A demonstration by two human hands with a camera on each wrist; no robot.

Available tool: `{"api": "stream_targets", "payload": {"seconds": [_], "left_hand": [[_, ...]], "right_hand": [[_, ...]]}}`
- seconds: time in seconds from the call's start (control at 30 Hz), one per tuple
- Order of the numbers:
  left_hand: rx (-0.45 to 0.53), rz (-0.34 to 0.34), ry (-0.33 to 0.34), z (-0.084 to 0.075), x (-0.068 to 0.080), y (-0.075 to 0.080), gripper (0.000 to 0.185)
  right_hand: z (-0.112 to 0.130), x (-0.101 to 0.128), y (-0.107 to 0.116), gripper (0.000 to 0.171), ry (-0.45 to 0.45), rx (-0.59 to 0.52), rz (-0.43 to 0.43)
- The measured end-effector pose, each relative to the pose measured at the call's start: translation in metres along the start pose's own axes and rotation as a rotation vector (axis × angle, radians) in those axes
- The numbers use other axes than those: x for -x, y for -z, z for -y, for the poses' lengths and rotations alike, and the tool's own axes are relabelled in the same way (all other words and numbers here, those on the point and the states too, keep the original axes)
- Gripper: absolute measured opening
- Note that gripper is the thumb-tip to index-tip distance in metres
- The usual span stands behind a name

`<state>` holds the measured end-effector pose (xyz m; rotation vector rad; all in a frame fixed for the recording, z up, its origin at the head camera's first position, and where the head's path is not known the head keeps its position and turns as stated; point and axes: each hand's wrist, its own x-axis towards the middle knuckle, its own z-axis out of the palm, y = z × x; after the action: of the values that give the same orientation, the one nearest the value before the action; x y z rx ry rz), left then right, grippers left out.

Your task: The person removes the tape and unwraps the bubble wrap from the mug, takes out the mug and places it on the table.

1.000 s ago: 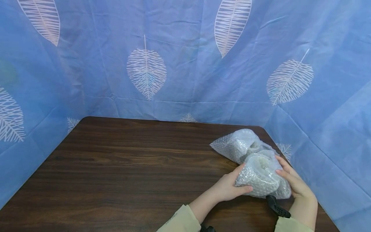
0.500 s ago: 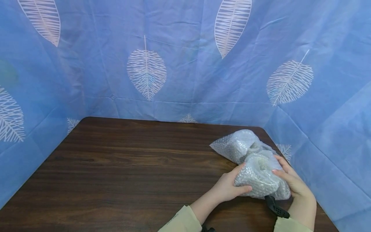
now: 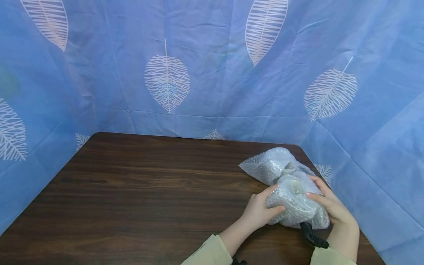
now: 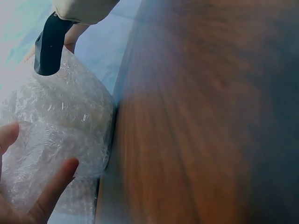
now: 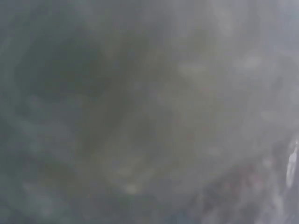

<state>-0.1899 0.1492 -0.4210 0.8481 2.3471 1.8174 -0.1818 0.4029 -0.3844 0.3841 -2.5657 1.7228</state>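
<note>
Your 2 hands grasp crumpled bubble wrap bundle (image 3: 291,187) at right near corner of dark wooden table (image 3: 149,195). Left hand (image 3: 260,211) curls around its left side, right hand (image 3: 326,206) around its right. Blue leaf-print curtain (image 3: 212,66) behind. Right wrist view blurred.

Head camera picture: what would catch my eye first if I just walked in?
Probably the crumpled bubble wrap bundle at the right end of the dark wooden table, held between two hands: the left hand grips its near side and the right hand cups its far side. Behind it hangs a blue curtain printed with pale leaves.
</note>
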Motion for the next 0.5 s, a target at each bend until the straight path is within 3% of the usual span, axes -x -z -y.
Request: {"api": "stream_targets", "payload": {"seconds": [0.5], "left_hand": [[0.029, -0.073, -0.004, -0.002, 0.001, -0.001, 0.06]], "right_hand": [[0.011, -0.001, -0.006, 0.051, -0.039, -0.017, 0.005]]}}
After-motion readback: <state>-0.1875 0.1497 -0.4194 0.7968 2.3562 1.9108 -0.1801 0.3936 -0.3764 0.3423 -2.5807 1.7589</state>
